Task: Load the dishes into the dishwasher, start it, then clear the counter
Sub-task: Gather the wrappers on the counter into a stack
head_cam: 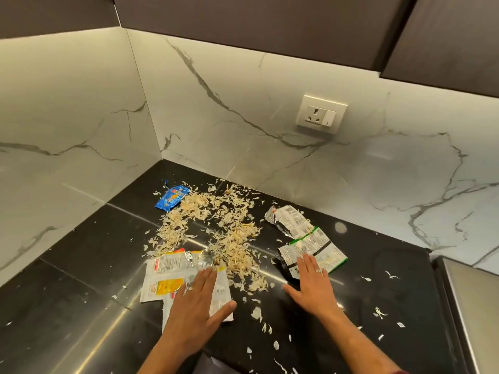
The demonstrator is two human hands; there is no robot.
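Note:
A black stone counter (81, 265) in a corner is strewn with pale dry peel scraps (232, 233). My left hand (197, 300) lies flat with straight fingers on a yellow-and-white torn wrapper (167, 279). My right hand (310, 287) is flat too, its fingertips on a green-and-white wrapper (321, 249). A silver-and-white wrapper (289, 220) lies just behind that one. A small blue packet (171, 198) sits at the back left of the scrap pile. Neither hand grips anything.
Marble walls close the counter at the back and left, with a wall socket (321, 114) on the back wall. Dark cabinets hang overhead. A steel edge (469, 306) borders the counter at the right. Loose white flakes (270, 330) are scattered near the front edge.

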